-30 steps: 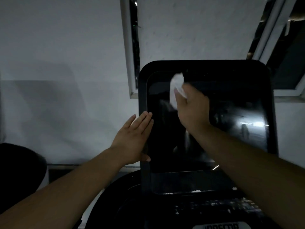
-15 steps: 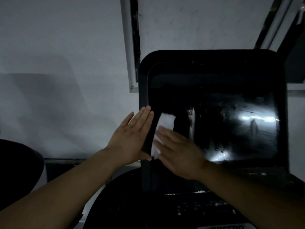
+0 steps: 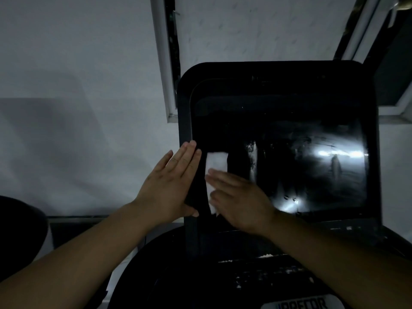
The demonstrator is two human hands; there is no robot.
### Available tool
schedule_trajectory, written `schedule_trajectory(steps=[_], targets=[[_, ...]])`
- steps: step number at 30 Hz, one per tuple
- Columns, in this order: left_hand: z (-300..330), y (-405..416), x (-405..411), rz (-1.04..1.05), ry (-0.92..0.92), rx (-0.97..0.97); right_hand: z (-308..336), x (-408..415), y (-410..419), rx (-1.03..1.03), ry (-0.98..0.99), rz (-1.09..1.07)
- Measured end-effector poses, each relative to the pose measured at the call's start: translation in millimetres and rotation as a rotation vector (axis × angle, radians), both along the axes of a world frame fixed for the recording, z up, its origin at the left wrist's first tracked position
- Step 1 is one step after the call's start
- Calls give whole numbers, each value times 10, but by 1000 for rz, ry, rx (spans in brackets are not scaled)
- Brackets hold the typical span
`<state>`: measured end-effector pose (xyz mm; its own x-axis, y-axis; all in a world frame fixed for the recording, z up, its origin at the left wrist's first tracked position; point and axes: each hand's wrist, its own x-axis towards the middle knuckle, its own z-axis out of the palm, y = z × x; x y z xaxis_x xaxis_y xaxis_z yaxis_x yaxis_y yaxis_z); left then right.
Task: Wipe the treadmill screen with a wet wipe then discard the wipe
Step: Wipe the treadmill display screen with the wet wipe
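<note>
The black treadmill screen [image 3: 312, 139] stands upright in front of me, glossy, with bright reflections on its right half. A white wet wipe [image 3: 215, 162] lies flat against the lower left part of the screen. My right hand [image 3: 240, 201] presses on the wipe with flat, spread fingers, covering its lower part. My left hand [image 3: 171, 186] grips the screen's left frame edge, fingers behind it and thumb in front.
A white wall fills the left and top. A window frame [image 3: 167, 63] runs behind the screen's upper left, another at the upper right. The dark treadmill console [image 3: 256, 275] sits below the screen. A dark rounded object [image 3: 20, 233] is at the far left.
My right hand swept the wipe from the screen's upper left down to its lower left, then held near there. My left hand stayed on the frame edge.
</note>
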<state>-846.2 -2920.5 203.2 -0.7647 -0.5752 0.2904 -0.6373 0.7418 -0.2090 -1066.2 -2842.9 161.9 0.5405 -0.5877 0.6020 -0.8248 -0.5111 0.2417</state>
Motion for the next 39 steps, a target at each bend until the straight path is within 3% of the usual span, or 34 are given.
schedule_trajectory(steps=[7,14,19,29,34,39], targets=[[0,1,14,-7,7,8,664,-299,-715,-34,19,-100],[7,9,15,-14,10,-18,676,-283,-656,-121,20,-179],[23,54,-39,3,16,-35,673,-288,-621,-69,39,-186],[289,-16,-365,26,23,-65,744,-1273,-224,31,-30,-316],[300,-26,-394,37,12,-96,712,-1206,-249,-17,-34,-256],[328,-60,-471,29,17,-96,679,-602,-556,-60,54,-129]])
